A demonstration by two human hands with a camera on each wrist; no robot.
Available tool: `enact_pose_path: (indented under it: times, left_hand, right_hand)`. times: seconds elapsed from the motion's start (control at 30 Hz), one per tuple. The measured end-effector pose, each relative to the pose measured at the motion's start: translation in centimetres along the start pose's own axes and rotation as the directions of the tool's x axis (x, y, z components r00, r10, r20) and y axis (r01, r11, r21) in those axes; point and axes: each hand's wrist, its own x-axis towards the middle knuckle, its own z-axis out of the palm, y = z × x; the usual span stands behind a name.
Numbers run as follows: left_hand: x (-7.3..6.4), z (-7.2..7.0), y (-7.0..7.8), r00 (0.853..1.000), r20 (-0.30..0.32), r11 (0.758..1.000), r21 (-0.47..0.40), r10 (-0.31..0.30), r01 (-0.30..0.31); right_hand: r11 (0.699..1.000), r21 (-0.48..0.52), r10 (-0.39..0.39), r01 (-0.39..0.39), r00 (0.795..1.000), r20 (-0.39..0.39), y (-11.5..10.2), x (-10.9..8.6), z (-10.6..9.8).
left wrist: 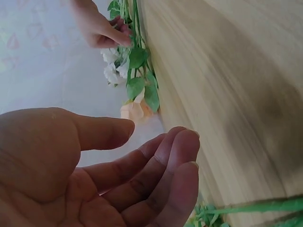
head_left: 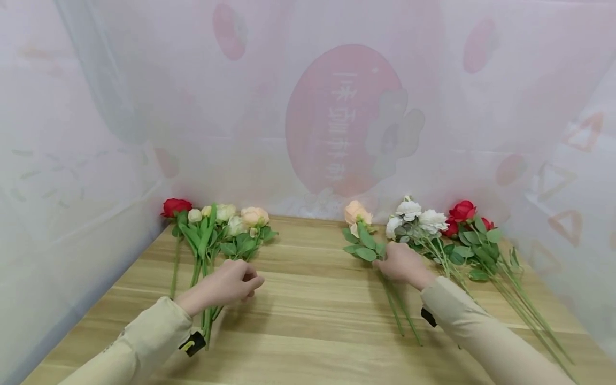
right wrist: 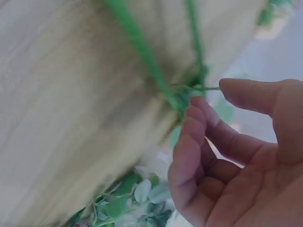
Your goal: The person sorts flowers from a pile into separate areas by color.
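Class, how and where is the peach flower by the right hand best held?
By its slim stems below the leaves, probably with the right hand coming from above on the near side: the stems run bare toward the viewer, while leaves and bulky bloom lie at the far end.

On the wooden worktop (head_left: 308,326), artificial flowers lie in two groups, blooms toward the far edge. At left are a red flower (head_left: 176,207), cream flowers (head_left: 225,213) and a peach flower (head_left: 255,216); the left hand (head_left: 230,282), fingers loosely bent, is over their near stems. At right, the right hand (head_left: 403,263) is at the leafy stems of another peach bloom (head_left: 357,212), with white flowers (head_left: 409,209) and red blooms (head_left: 463,211) farther right. Behind hangs a pale pink printed sheet (head_left: 346,24) with a large pink circle (head_left: 313,117).
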Motion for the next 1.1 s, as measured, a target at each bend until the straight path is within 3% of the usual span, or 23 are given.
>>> enact_pose_path:
  times: [0.27, 0.5, 0.67, 0.9, 1.1]
  left_hand:
    - [-0.2, -1.9, -1.0, 0.995, -0.084, 0.998, 0.048, -0.044, 0.048]
    - [0.0, -4.3, -2.0, 0.973, -0.199, 0.984, 0.108, -0.119, 0.142]
    - [0.8, -4.4, -2.7, 0.969, -0.178, 0.975, 0.109, -0.171, 0.192]
    - [1.9, -3.2, -3.5, 0.983, -0.079, 0.973, 0.152, -0.165, 0.176]
    - [1.9, -3.0, -4.3, 0.979, -0.032, 0.966, 0.162, -0.200, 0.203]
  right_hand:
    - [0.985, 0.143, -0.086, 0.098, 0.992, -0.092, -0.1, -3.3, -3.0]
    - [0.950, 0.284, -0.089, 0.131, 0.984, -0.154, -0.7, -7.0, -4.1]
    - [0.938, 0.323, -0.085, 0.124, 0.988, -0.132, -1.1, -8.5, -4.0]
    - [0.919, 0.376, -0.080, 0.116, 0.991, -0.110, -1.5, -9.1, -3.8]
    - [0.923, 0.360, -0.100, 0.132, 0.989, -0.106, -1.8, -8.9, -3.8]
